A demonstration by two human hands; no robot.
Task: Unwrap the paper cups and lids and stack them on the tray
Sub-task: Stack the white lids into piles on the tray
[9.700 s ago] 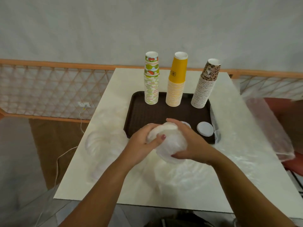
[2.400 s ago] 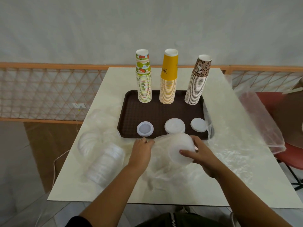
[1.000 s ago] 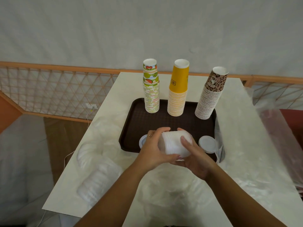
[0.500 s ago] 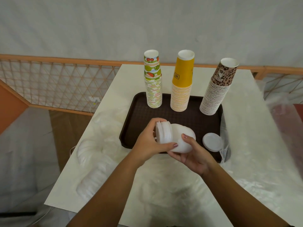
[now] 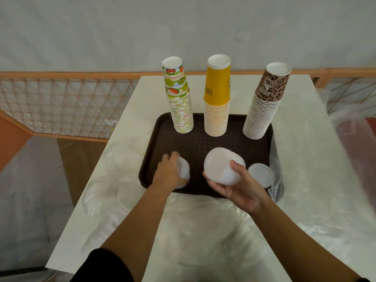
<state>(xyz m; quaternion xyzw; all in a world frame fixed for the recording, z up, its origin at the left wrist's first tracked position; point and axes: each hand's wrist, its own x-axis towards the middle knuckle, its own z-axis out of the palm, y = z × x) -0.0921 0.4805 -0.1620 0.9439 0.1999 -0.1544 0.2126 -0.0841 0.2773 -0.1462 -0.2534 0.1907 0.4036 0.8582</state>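
Brown tray carries three unwrapped cup stacks along its far edge: fruit-print, yellow and leopard-print, plus a short lid pile at the near right corner, so cups look done and lids partly placed. Left hand curls round a few lids, low over the near left of the tray; right hand cradles a larger lid bundle in curled fingers, just above the tray. Wrapped lids in clear plastic lie on the table left of the tray, apparently still to unwrap.
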